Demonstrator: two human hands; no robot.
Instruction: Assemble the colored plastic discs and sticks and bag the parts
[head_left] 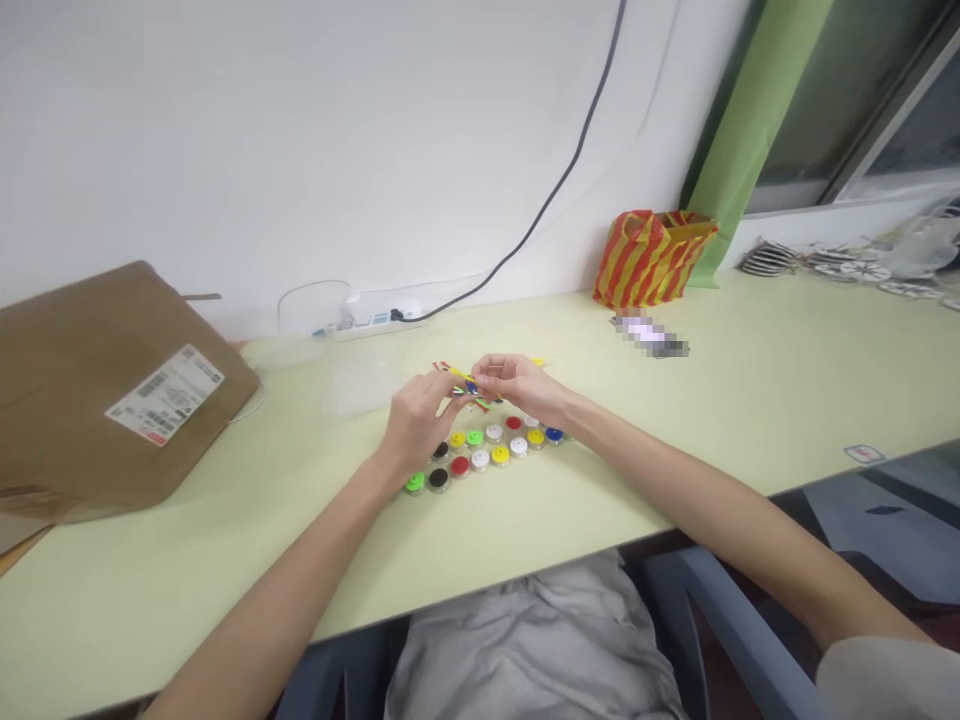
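Note:
My left hand [416,418] and my right hand [525,386] meet above the middle of the table. Between their pinched fingertips is a small bundle of thin multicoloured strips [470,385], with yellow, blue, red and green showing. Its exact kind is too small to make out. Fingers of both hands are closed on it, and some strip ends stick out to the left. Just below the hands stand rows of small clear pots with coloured caps [460,466] in red, yellow, white, green, black and blue. My hands hide part of the back rows.
A large brown parcel [97,400] with a label lies at the left. Behind the hands are a clear plastic box [361,385] and a power strip [375,318] with a black cable [555,190]. A striped bag [649,262] and a blurred phone-like object [651,336] are farther right.

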